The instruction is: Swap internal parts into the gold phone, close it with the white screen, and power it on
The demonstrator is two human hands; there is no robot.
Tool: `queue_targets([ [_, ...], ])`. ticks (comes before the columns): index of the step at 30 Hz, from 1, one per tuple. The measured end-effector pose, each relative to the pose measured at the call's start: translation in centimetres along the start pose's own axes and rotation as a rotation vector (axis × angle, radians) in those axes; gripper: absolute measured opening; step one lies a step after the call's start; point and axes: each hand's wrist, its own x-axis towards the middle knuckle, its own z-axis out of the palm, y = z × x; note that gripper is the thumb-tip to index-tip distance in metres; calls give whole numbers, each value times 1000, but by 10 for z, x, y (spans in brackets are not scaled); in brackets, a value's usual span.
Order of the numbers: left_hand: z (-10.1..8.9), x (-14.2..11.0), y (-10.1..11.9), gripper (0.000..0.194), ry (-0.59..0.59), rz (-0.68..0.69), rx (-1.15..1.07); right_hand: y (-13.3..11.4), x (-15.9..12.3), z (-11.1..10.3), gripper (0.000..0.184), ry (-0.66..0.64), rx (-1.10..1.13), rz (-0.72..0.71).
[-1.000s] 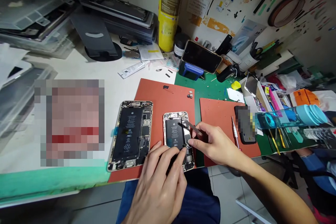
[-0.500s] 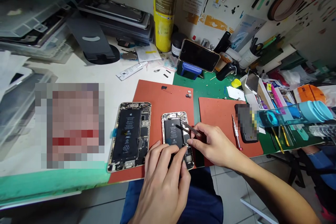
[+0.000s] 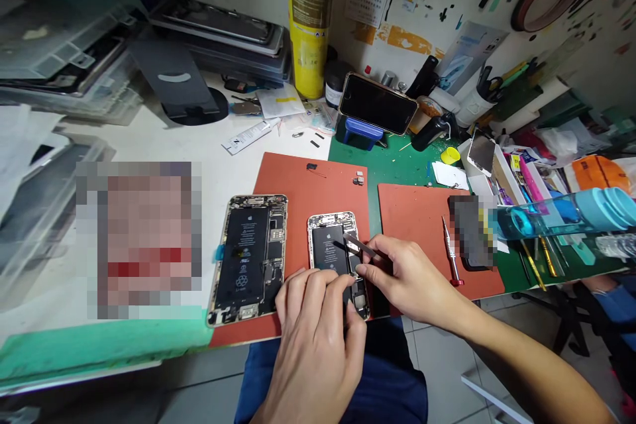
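A smaller opened phone [image 3: 326,245], its black battery and circuit board exposed, lies on the orange-red mat [image 3: 308,185]. My left hand [image 3: 320,324] curls over its lower part, fingers at the left side and index fingertip on the inside; its palm hides the phone's bottom end. Between finger and thumb of my right hand [image 3: 400,271] are dark tweezers [image 3: 366,248], closed in a pinch, with the tips over the board beside the battery. A thin black strip runs along the battery's right edge. Left of my hand lies a larger opened phone [image 3: 243,255].
Small metal parts [image 3: 358,179] lie on the mat's upper right. A second mat [image 3: 412,225] holds a screwdriver [image 3: 451,252] and a dark phone part [image 3: 467,232]. Behind are a propped phone [image 3: 378,104] and a yellow spray can [image 3: 309,26]. A blue bottle [image 3: 561,212] lies right.
The view has shifted slightly. My left index finger and thumb look a little further apart. The tweezers' tips stay over the smaller phone's board.
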Motion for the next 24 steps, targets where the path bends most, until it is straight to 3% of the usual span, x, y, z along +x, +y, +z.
queue_targets([
  [17, 1, -1, 0, 25, -32, -41, -1, 0, -4, 1, 16, 19, -50, -9],
  [24, 0, -2, 0, 25, -51, -39, 13, 0, -4, 2, 29, 35, -66, -71],
])
